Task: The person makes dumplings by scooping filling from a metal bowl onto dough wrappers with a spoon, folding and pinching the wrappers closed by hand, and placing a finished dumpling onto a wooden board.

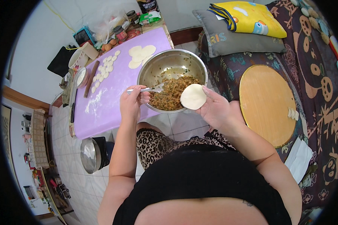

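Observation:
My left hand grips the handle of a spoon, whose bowl end rests in the filling. A brown, chopped filling with green bits fills the near part of a steel mixing bowl. On the fingers of my right hand lies a round dough wrapper, held by the thumb at its edge, over the bowl's near right rim. Several rolled wrappers overlap on the purple mat behind the bowl. Small dough pieces sit farther left, beside a wooden rolling pin.
A round wooden board lies on the sofa at right, with a few folded dough pieces on its right edge. A bowl of flour stands at the mat's left edge. Jars line the back. A metal bin is on the floor.

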Tool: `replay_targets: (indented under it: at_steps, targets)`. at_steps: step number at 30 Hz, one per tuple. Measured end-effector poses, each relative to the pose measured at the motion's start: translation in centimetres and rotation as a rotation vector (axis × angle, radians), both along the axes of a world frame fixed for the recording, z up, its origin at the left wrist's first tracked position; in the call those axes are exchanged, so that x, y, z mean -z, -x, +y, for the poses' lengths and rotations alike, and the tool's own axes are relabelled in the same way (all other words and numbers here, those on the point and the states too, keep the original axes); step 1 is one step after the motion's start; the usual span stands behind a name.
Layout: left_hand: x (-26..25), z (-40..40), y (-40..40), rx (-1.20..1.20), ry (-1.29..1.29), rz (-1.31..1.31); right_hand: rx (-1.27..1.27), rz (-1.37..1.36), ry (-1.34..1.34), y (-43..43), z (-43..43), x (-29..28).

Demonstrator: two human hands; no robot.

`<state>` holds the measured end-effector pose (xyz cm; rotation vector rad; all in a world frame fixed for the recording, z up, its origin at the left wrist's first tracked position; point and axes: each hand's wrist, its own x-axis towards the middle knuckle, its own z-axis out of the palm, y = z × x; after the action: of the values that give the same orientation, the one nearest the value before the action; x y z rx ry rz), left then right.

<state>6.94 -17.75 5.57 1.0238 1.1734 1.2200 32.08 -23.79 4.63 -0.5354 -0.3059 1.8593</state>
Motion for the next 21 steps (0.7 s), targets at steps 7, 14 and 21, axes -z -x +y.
replay_targets:
  at_steps: [7, 14, 21]
  targets:
    - [0.0, -4.6, -1.1, 0.161, -0.726, 0.529, -0.081, 0.12, -0.032, 2.6, 1.2, -0.9]
    - [1.4, -5.3, -0.1, 0.307, -1.313, 0.944, 0.016, 0.149, -0.015, 2.8, 0.9, -2.0]
    - [0.6, -5.3, 0.5, 0.366, -1.376, 1.026, 0.021, 0.222, 0.038, 2.5, 0.6, -1.9]
